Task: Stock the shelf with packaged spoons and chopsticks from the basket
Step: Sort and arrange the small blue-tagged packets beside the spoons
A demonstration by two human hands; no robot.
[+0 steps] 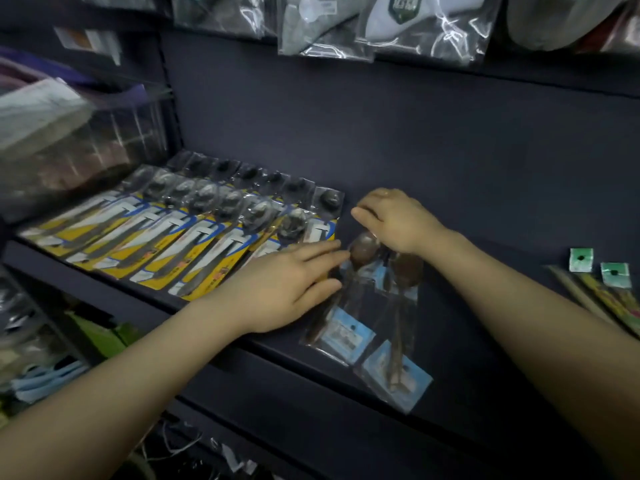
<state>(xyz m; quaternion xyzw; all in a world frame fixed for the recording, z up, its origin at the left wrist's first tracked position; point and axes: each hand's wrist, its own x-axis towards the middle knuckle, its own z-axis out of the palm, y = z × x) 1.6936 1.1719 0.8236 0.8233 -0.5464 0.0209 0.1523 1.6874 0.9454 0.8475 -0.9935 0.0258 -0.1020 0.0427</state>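
Where the dark shelf meets its left upright, blurred packaged goods fill the neighbouring bay, and below the shelf edge at the far left lie more blurred wares, among them something pale blue. On the left part of the shelf lies a neat row of steel spoons on yellow-and-blue cards, overlapping one another like tiles, with a second row of dark packs lying behind them against the back panel. The person's left hand rests flat and loose at the right end of that row, palm down, fingers stretched toward the right and touching the bowl end of a clear pack of brown spoons; it grips nothing. That pack lies on the shelf near its front edge, its blue label toward the viewer. Just beside it on the right lies a second clear pack of brown spoons, whose near end with its blue card juts over the front edge of the shelf. The right hand is curled over the far ends of these two packs, fingers bent downward onto the plastic; whether it pinches the wrapping or merely presses on it cannot be told. Well apart, at the right edge of the view, long chopstick packs with green header tags lie slanted on the shelf. Above, hanging bags in glossy plastic cross the top.
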